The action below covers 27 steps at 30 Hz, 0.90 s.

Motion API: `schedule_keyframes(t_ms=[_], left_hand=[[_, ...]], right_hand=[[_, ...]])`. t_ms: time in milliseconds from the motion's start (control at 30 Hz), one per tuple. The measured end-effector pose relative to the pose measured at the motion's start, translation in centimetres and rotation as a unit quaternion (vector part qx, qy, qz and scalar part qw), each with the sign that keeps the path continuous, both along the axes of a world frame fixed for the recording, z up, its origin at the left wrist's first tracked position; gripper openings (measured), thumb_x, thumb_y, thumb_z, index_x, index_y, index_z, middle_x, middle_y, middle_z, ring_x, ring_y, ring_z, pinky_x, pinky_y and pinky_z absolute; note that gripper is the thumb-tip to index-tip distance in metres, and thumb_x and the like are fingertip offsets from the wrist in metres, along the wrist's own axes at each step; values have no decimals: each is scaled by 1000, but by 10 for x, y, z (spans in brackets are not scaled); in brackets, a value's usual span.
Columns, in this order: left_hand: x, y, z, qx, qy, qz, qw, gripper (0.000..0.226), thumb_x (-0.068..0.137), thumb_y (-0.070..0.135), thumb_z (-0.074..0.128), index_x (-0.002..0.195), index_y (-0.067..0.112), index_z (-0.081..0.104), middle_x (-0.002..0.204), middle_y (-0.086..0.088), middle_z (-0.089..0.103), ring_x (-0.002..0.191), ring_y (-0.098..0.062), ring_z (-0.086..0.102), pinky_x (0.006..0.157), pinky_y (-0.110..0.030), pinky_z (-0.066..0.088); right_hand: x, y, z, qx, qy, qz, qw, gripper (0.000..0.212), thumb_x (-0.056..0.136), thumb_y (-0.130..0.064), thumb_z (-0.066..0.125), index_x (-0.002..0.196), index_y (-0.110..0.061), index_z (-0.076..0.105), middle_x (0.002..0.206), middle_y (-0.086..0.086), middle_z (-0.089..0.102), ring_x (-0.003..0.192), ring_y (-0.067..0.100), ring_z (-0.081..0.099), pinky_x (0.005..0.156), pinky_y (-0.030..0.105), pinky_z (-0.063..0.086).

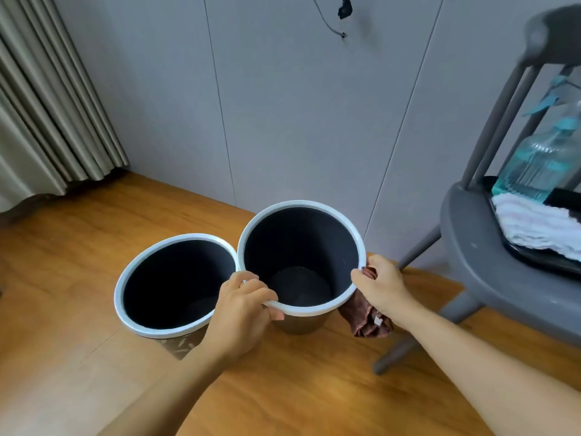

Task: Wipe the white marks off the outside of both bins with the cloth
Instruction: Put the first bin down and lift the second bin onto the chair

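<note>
Both hands sit low in the frame's centre: the left hand [243, 305] grips the white rim of the right bin [301, 259], and the right hand [382, 286] holds a brown cloth [364, 319] against that bin's outer right side. Touching it on the left, the left bin [174, 281] shows white marks [182, 343] on its lower outside. Both stand on the wooden floor [78, 240], near a grey chair [478, 247] at right.
</note>
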<state>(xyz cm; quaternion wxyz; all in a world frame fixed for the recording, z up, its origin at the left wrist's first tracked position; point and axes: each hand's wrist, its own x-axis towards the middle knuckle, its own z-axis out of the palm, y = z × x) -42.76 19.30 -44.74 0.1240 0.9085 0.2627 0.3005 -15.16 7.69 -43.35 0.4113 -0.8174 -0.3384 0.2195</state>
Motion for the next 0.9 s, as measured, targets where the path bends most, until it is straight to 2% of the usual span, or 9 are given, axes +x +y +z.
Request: schedule_keyframes(t_ms=[133, 300, 400, 467, 633, 767, 833, 867, 900], left_hand=[[4, 9, -26, -68, 0, -5, 998, 16, 73, 18, 89, 80, 23, 75, 84, 15, 64, 103, -14, 50, 85, -28, 47], [10, 21, -44, -103, 24, 1, 994, 15, 75, 23, 87, 82, 28, 75, 87, 21, 60, 103, -5, 45, 85, -14, 37], [13, 27, -51, -114, 49, 0, 992, 14, 77, 28, 86, 85, 30, 74, 88, 23, 58, 102, -5, 45, 85, -18, 42], [15, 30, -54, -113, 64, -2, 992, 13, 78, 32, 84, 86, 32, 74, 89, 23, 58, 102, -5, 45, 85, -22, 45], [23, 39, -58, -121, 63, 9, 991, 15, 79, 33, 83, 87, 33, 71, 90, 22, 56, 103, -4, 45, 86, -25, 46], [32, 45, -59, -147, 61, 9, 987, 16, 85, 32, 79, 98, 30, 70, 109, 17, 61, 133, -10, 40, 103, -25, 37], [38, 49, -58, -148, 85, 0, 985, 19, 89, 32, 75, 107, 27, 70, 119, 12, 61, 142, -13, 33, 113, -31, 34], [40, 49, -56, -143, 100, -3, 985, 24, 91, 32, 73, 113, 26, 69, 126, 10, 60, 145, -15, 30, 116, -34, 32], [41, 48, -55, -138, 112, -2, 984, 30, 92, 33, 71, 121, 25, 67, 133, 8, 57, 147, -16, 27, 117, -35, 30]], right_hand=[[7, 13, -28, 2, -31, 9, 999, 23, 74, -56, 60, 84, -35, 58, 78, -14, 66, 72, 5, 61, 64, 35, 54], [11, 24, -47, -15, -41, 9, 999, 28, 75, -57, 61, 79, -30, 56, 77, -16, 64, 69, 12, 61, 63, 36, 54], [13, 28, -56, -20, -40, 10, 999, 32, 76, -54, 62, 74, -23, 54, 70, -14, 62, 67, 14, 58, 59, 33, 49], [13, 31, -62, -28, -38, 11, 999, 29, 81, -47, 65, 74, -22, 53, 67, -9, 59, 67, 15, 57, 59, 32, 47], [18, 38, -69, -26, -40, 9, 999, 31, 90, -37, 68, 70, -22, 50, 66, -7, 54, 64, 15, 52, 59, 34, 44], [26, 44, -69, -50, -23, 16, 998, 35, 94, -43, 66, 74, -17, 54, 69, -1, 57, 69, 19, 56, 61, 35, 47], [29, 43, -68, -54, -14, 13, 998, 33, 94, -49, 66, 86, -18, 61, 82, -3, 64, 82, 21, 63, 71, 38, 53], [27, 41, -65, -58, -15, 12, 998, 35, 95, -52, 66, 103, -18, 66, 100, -3, 68, 97, 23, 66, 81, 40, 55], [25, 38, -62, -65, -27, 5, 997, 47, 95, -55, 67, 124, -18, 63, 118, -1, 67, 112, 25, 64, 90, 41, 55]])
